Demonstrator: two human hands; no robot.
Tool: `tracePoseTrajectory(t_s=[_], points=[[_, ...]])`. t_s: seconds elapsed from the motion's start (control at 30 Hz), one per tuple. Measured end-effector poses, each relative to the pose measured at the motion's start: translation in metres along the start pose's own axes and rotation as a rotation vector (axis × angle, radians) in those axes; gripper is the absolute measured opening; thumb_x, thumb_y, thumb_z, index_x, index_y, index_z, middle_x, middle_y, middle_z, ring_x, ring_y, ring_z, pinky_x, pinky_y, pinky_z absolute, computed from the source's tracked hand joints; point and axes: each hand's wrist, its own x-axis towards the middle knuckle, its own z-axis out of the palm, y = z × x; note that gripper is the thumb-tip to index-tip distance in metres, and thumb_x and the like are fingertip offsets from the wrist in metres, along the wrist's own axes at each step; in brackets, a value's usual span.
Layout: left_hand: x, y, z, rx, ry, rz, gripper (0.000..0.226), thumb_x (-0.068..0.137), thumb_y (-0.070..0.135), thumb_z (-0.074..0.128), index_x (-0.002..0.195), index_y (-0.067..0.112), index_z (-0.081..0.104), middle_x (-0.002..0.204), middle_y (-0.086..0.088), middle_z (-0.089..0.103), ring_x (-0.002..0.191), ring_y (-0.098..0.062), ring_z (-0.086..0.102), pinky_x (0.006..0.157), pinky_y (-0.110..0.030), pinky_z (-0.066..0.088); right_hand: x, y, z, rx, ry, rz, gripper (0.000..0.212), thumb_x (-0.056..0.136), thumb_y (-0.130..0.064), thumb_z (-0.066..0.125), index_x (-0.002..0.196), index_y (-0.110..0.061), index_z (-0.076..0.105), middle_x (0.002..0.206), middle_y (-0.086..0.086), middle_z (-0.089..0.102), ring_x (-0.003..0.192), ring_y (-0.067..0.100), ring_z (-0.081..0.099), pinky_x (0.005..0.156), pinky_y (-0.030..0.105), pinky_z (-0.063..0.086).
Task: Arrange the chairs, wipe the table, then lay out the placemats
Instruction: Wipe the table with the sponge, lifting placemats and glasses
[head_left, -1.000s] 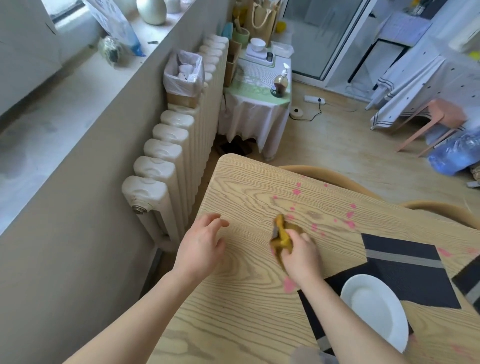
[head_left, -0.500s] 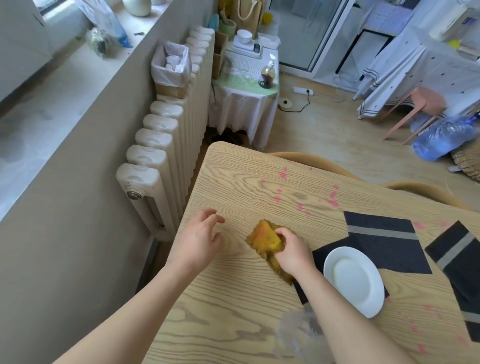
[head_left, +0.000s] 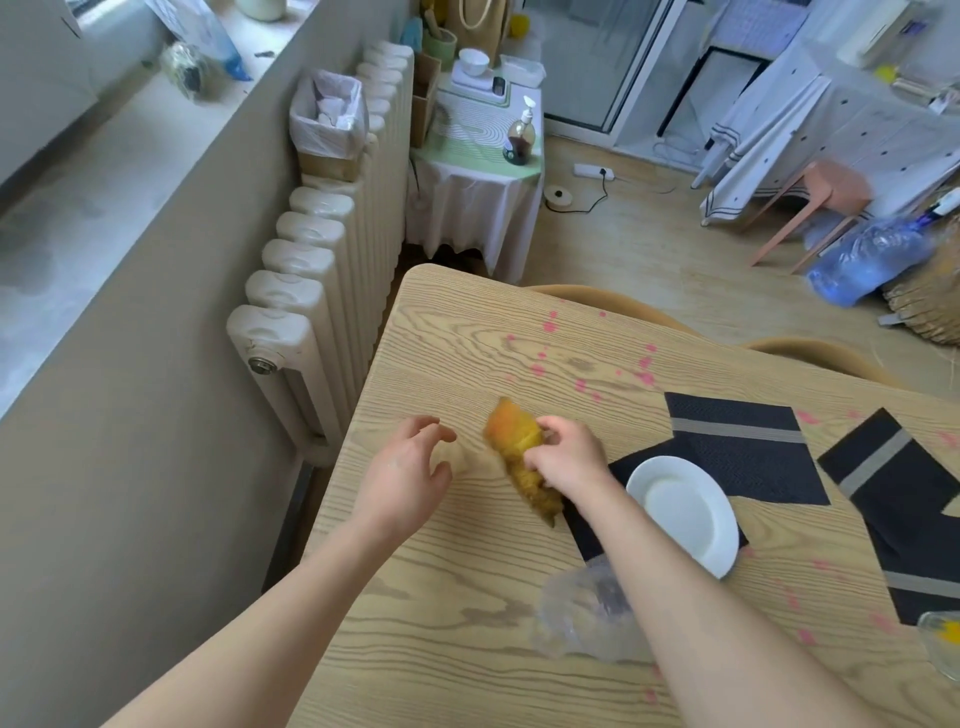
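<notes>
A light wooden table (head_left: 447, 582) carries pink stains (head_left: 644, 376) on its far part. My right hand (head_left: 571, 460) grips a crumpled yellow-orange cloth (head_left: 517, 447) that lies on the tabletop. My left hand (head_left: 410, 467) rests just left of the cloth with loosely curled fingers and holds nothing. Two black placemats with grey stripes (head_left: 743, 447) (head_left: 904, 499) lie askew to the right. A white plate (head_left: 685, 512) sits on the edge of another dark mat. Two rounded wooden chair backs (head_left: 613, 301) (head_left: 821, 356) show behind the table's far edge.
A white radiator (head_left: 317, 260) and grey wall run along the table's left side. A crumpled clear plastic bag (head_left: 582, 618) lies under my right forearm. A glass (head_left: 943, 644) stands at the right edge. A small cloth-covered side table (head_left: 478, 171) with a pump bottle stands beyond.
My right hand has dragged the cloth toward me, away from the pink stains. The view has shifted, so more of the mats and table show. My left hand has stayed beside the cloth.
</notes>
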Motion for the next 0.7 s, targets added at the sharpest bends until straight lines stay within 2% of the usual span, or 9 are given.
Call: tracePoseTrajectory(t_s=[0.1,0.23,0.33,0.4,0.47,0.57,0.63,0.7], points=[[-0.007,0.017,0.007,0.014,-0.088,-0.054,0.028,0.083,0.013,0.056,0.109,0.020,0.062,0.113,0.003,0.059,0.101,-0.016,0.058,0.084,-0.030,0.047,-0.004,0.011,-0.024,0.046,0.041,0.024,0.052,0.065,-0.009,0.064,0.113,-0.028,0.068,0.086,-0.007,0.069,0.087,0.022,0.066,0.081,0.044,0.057],[-0.023,0.045,0.020,-0.096,-0.468,-0.192,0.019,0.081,0.024,0.065,0.099,0.019,0.066,0.101,0.005,0.067,0.088,-0.010,0.059,0.075,-0.021,0.045,-0.018,0.035,-0.028,0.128,0.043,0.060,0.042,0.067,-0.006,0.066,0.100,-0.032,0.066,0.079,-0.008,0.066,0.077,0.021,0.065,0.079,0.045,0.058],[-0.039,0.065,0.031,-0.222,-0.754,-0.286,0.026,0.076,0.029,0.071,0.100,0.020,0.067,0.102,0.000,0.069,0.086,-0.010,0.060,0.076,-0.025,0.047,-0.028,0.050,-0.029,0.156,0.008,0.053,0.041,0.067,-0.005,0.066,0.099,-0.031,0.067,0.081,-0.007,0.068,0.073,0.018,0.064,0.079,0.044,0.058],[-0.043,0.068,0.032,-0.261,-0.884,-0.332,0.029,0.073,0.036,0.072,0.098,0.025,0.065,0.099,0.004,0.067,0.087,-0.008,0.061,0.075,-0.028,0.049,-0.029,0.050,-0.030,0.166,-0.004,0.037,0.042,0.068,-0.006,0.066,0.102,-0.030,0.068,0.081,-0.007,0.068,0.073,0.018,0.065,0.079,0.044,0.058],[-0.046,0.070,0.035,-0.246,-0.965,-0.360,0.033,0.069,0.041,0.074,0.096,0.026,0.064,0.100,0.008,0.064,0.094,-0.007,0.059,0.075,-0.029,0.052,-0.029,0.051,-0.036,0.178,0.003,0.028,0.042,0.068,-0.006,0.067,0.102,-0.031,0.068,0.083,-0.008,0.068,0.076,0.020,0.066,0.080,0.044,0.058],[-0.055,0.080,0.044,-0.015,-1.005,-0.312,0.033,0.067,0.042,0.078,0.091,0.026,0.064,0.096,0.011,0.059,0.094,-0.009,0.053,0.076,-0.029,0.054,-0.033,0.062,-0.046,0.195,0.016,0.012,0.047,0.067,-0.006,0.068,0.109,-0.029,0.068,0.083,-0.009,0.067,0.079,0.019,0.066,0.081,0.043,0.058],[-0.060,0.082,0.049,0.045,-0.984,-0.299,0.021,0.070,0.036,0.077,0.084,0.026,0.065,0.085,0.011,0.058,0.087,-0.007,0.054,0.078,-0.030,0.056,-0.038,0.068,-0.049,0.198,0.011,0.008,0.044,0.067,-0.007,0.068,0.106,-0.029,0.069,0.082,-0.008,0.066,0.080,0.020,0.065,0.081,0.043,0.058],[-0.064,0.086,0.052,-0.047,-0.998,-0.343,0.007,0.076,0.025,0.074,0.077,0.026,0.067,0.080,0.010,0.060,0.083,-0.004,0.055,0.080,-0.032,0.056,-0.041,0.074,-0.053,0.198,0.005,-0.001,0.038,0.066,-0.007,0.068,0.096,-0.032,0.068,0.081,-0.008,0.067,0.084,0.021,0.065,0.081,0.043,0.057]])
